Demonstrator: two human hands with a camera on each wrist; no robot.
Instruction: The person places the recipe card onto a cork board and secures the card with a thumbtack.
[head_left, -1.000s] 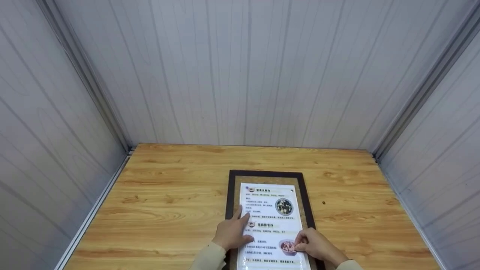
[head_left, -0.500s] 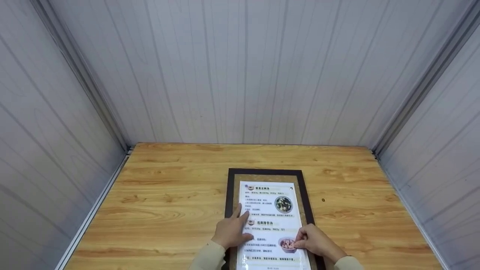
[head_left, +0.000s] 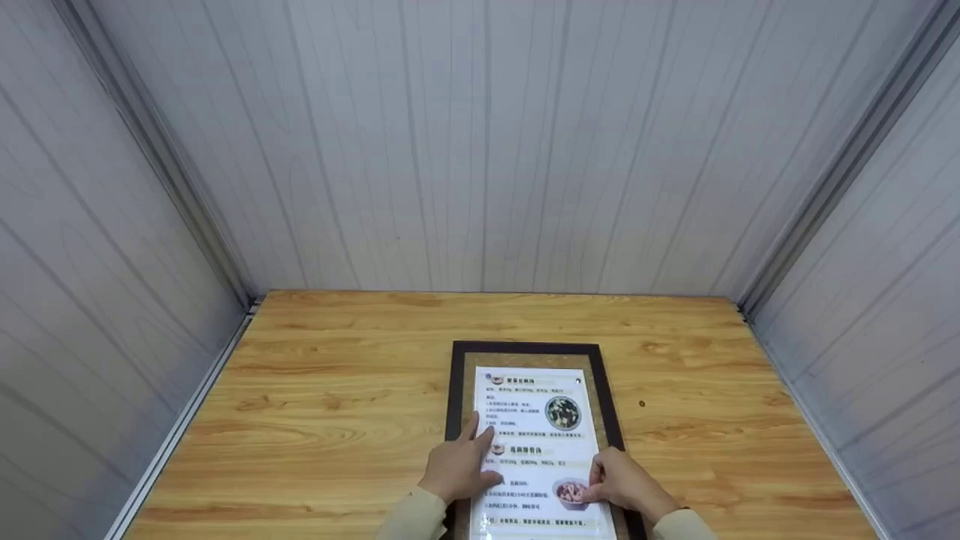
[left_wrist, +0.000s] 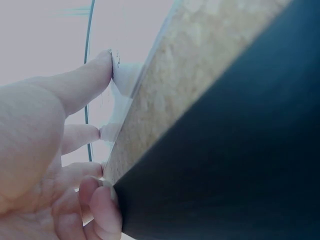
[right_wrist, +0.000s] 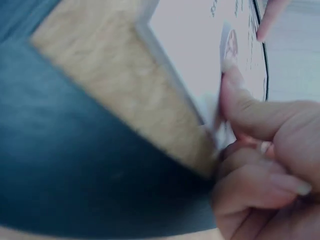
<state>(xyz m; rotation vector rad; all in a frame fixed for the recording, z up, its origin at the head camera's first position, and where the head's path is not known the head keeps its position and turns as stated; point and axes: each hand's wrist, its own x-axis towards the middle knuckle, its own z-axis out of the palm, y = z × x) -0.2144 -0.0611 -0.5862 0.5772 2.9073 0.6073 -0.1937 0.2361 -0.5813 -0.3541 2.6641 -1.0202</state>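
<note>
A white printed sheet (head_left: 525,442) with two food pictures lies on a cork board (head_left: 529,359) in a dark frame (head_left: 526,348). My left hand (head_left: 459,465) rests on the sheet's left edge, thumb and two fingers spread over it; in the left wrist view that hand (left_wrist: 55,135) touches the sheet (left_wrist: 132,30) while its other fingers bend beside the dark frame (left_wrist: 240,130). My right hand (head_left: 626,481) pinches the sheet's right edge by the lower picture. In the right wrist view, the right hand's (right_wrist: 265,150) thumb lies on the sheet (right_wrist: 185,55), other fingers curled at its edge.
The framed board lies on a wood-grain table (head_left: 337,397). A small dark ring-shaped mark (head_left: 642,404) is on the table to the right of the frame. Pale panelled walls (head_left: 480,150) stand at the back and on both sides, with grey metal strips at the corners.
The head view has shifted slightly, so the scene sits a little further left. Both hands keep their places on the sheet.
</note>
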